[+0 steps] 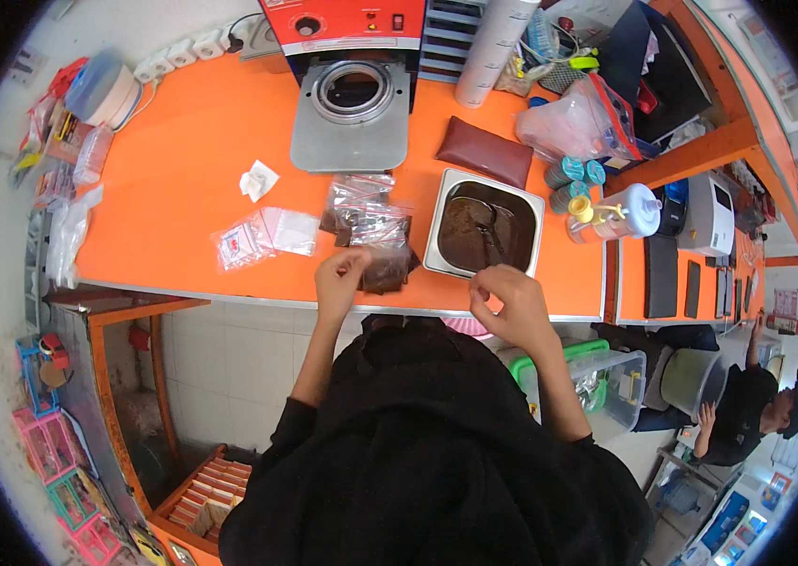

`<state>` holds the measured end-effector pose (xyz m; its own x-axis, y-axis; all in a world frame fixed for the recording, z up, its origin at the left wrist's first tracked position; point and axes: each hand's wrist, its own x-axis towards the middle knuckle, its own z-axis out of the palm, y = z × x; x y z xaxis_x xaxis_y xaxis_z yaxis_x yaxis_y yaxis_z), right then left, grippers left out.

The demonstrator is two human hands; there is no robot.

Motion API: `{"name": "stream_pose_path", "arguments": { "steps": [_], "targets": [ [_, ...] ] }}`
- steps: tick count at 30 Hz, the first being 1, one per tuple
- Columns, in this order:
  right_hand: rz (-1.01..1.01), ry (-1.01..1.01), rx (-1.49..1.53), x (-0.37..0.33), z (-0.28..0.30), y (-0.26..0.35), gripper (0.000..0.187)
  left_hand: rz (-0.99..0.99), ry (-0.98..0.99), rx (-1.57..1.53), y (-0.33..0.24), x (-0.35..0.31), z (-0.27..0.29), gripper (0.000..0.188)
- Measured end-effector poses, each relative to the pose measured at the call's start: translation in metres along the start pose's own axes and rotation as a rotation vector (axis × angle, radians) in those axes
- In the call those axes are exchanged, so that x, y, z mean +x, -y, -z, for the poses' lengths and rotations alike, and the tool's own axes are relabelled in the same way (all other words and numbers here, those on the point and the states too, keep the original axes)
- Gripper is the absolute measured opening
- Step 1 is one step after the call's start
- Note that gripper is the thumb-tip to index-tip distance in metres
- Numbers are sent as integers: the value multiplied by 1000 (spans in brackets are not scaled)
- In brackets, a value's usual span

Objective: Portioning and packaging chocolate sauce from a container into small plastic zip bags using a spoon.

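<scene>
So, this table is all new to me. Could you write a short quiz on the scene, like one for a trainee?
1. Which of the person's hands is nearer the metal tray of brown paste?
2. True or false: the maroon pouch lies to the right of the red machine.
3. The left hand is closest to:
A) a water bottle
B) clear bags with brown contents
C) a white plastic roll

Key:
1. The right hand.
2. True.
3. B.
</scene>
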<state>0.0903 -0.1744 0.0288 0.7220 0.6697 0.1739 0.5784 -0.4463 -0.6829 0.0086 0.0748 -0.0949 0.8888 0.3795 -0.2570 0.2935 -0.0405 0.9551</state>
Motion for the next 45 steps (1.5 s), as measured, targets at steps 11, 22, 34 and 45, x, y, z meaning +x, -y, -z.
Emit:
{"name": "stream_pose_path", "arguments": {
  "steps": [11, 22, 34, 45],
  "targets": [
    [90, 165, 83, 0, -19, 9, 8, -87, -716, 861, 44, 36, 55, 30],
    [107, 178, 145, 4, -43, 5, 8, -99, -732, 796, 44, 48, 58, 17],
    [-456, 20, 957, 48, -77, 7, 22, 90, 367, -1262, -1, -11, -4, 35],
    [-491, -144, 693, 47, -87, 6, 15, 313, -143, -1214, -56, -27, -31, 27]
  ]
}}
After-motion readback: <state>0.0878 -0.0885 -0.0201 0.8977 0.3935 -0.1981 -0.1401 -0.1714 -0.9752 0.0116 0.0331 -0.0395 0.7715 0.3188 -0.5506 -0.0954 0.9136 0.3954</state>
